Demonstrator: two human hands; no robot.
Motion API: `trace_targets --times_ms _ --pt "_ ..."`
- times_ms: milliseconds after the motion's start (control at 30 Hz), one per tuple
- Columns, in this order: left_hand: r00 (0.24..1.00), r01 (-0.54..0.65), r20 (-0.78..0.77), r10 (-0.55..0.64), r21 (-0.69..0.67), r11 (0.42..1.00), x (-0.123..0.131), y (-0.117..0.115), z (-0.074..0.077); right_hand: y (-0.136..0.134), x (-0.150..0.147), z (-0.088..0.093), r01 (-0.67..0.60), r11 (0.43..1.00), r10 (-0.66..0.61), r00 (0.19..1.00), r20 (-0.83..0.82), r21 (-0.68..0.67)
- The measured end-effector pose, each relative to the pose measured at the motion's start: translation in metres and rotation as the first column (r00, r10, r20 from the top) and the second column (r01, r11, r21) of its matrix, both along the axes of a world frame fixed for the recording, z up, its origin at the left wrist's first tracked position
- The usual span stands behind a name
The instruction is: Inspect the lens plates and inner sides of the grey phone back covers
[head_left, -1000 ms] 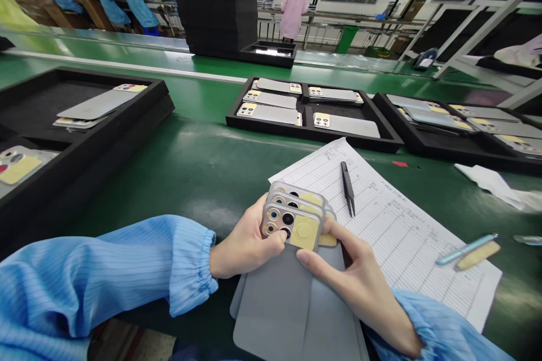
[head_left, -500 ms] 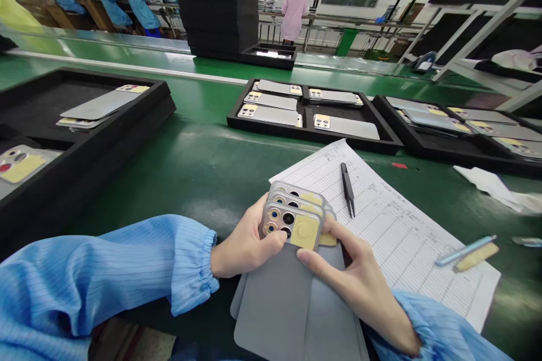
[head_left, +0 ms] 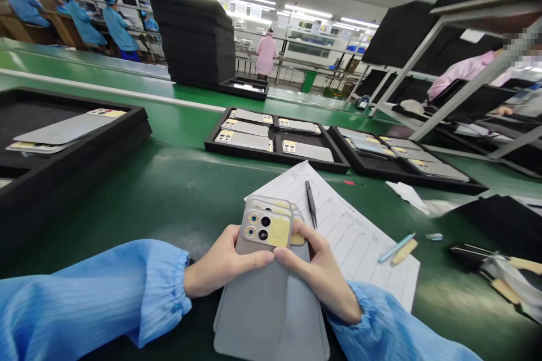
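Both my hands hold a fanned stack of grey phone back covers [head_left: 271,304] low in the middle of the view. My left hand [head_left: 224,262] grips the stack's left edge with its thumb lying across the top cover. My right hand [head_left: 317,271] grips the right edge, its thumb meeting the left thumb just below the top cover's camera block [head_left: 266,228], which carries a yellow film. The covers rest over the near edge of the green bench [head_left: 178,192].
A printed sheet [head_left: 351,237] with black tweezers [head_left: 311,203] lies just beyond my hands. Black trays of covers sit at the left [head_left: 71,141], centre [head_left: 275,141] and right [head_left: 402,158]. A blue tool [head_left: 396,248], white cloth [head_left: 409,194] and other workers farther back.
The view has tilted up and swung right, showing more of the ceiling and right bench. My thumbs have closed together on the top cover. The stack stays in both hands.
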State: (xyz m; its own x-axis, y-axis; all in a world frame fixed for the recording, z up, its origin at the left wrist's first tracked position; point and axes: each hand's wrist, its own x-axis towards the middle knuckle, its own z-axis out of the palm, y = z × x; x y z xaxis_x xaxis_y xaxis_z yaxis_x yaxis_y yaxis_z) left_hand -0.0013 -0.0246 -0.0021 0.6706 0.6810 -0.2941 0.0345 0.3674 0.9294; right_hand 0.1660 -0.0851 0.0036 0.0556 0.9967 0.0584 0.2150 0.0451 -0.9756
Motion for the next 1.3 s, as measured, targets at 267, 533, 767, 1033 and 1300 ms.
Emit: trace_targets --times_ms 267,533,767,1033,1300 --pt "0.999 0.004 0.041 -0.014 0.242 0.97 0.0 -0.001 0.003 0.0 -0.003 -0.001 -0.013 1.0 0.013 1.0 -0.01 -0.003" --pt "0.966 -0.215 0.093 0.241 0.803 0.556 -0.008 0.033 -0.004 0.001 -0.002 -0.003 -0.027 0.998 0.027 1.0 0.008 -0.058" --pt "0.999 -0.033 0.033 -0.027 0.999 -0.005 -0.013 0.038 -0.003 0.003 -0.002 -0.002 -0.024 0.997 0.028 0.998 0.053 -0.072" --pt "0.991 0.122 -0.12 0.066 0.992 -0.038 -0.012 0.034 0.011 0.003 -0.003 -0.002 -0.024 0.996 0.031 0.996 0.079 -0.085" --pt "0.96 0.269 -0.255 0.115 0.955 -0.124 -0.011 0.031 0.023 0.002 -0.003 -0.002 -0.03 0.997 0.037 0.995 0.094 -0.072"
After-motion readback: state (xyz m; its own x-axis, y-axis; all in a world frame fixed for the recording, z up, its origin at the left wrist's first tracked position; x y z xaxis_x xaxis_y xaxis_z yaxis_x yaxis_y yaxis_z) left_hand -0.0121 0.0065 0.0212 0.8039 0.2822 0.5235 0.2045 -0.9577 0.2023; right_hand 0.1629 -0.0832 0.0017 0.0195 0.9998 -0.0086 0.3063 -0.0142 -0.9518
